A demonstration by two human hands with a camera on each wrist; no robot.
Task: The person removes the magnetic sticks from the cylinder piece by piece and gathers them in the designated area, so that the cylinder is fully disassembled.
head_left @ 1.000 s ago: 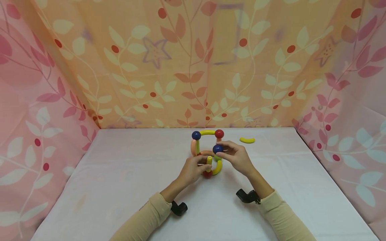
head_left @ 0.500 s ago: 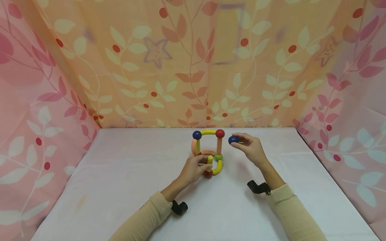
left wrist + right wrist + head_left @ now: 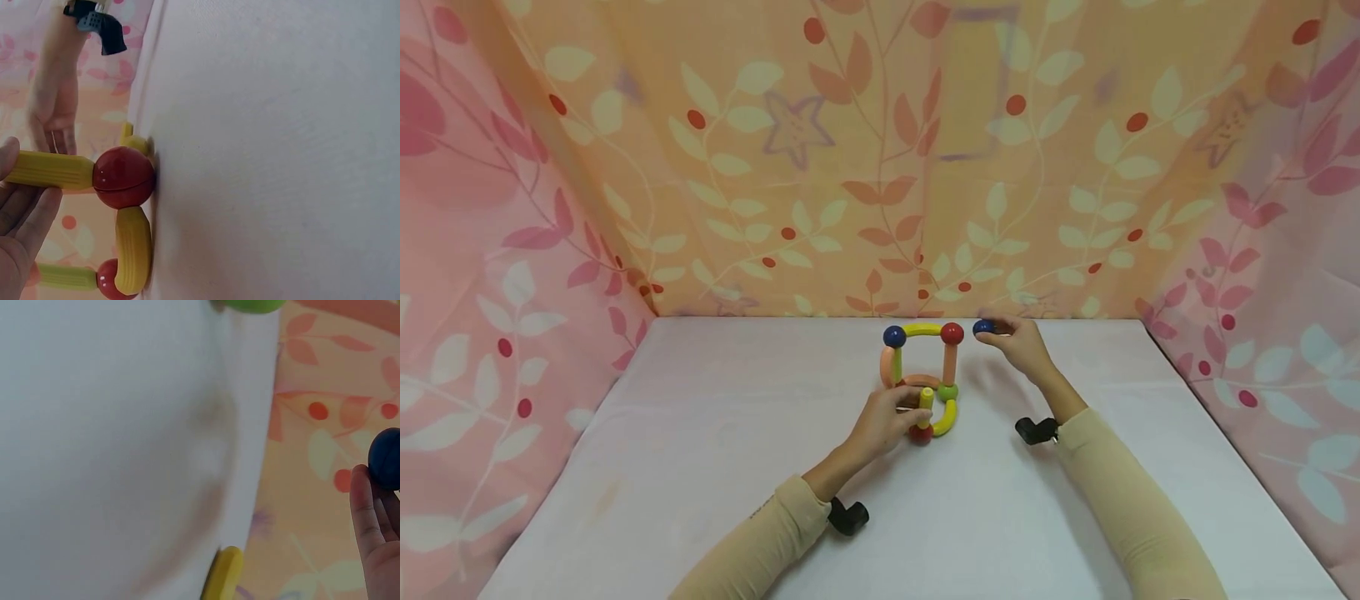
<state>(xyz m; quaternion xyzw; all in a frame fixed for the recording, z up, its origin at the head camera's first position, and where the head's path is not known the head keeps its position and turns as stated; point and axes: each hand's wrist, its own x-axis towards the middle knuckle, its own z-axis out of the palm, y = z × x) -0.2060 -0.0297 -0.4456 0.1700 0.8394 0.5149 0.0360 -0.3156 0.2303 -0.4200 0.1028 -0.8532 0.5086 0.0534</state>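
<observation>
pinching blue ball (image 3: 982, 327), r hand (image 3: 1021, 344); yel rod (image 3: 927, 403), l hand (image 3: 882, 422)

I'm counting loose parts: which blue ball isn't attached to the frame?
The blue ball held by the right hand, apart from the frame; the other blue ball sits at the frame's top left corner.

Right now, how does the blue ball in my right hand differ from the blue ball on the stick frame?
The held ball is in your right hand; no hand touches the mounted ball. No rod shows on the held ball; the mounted ball meets a curved yellow rod and a light green rod. Both are blue and round.
</observation>
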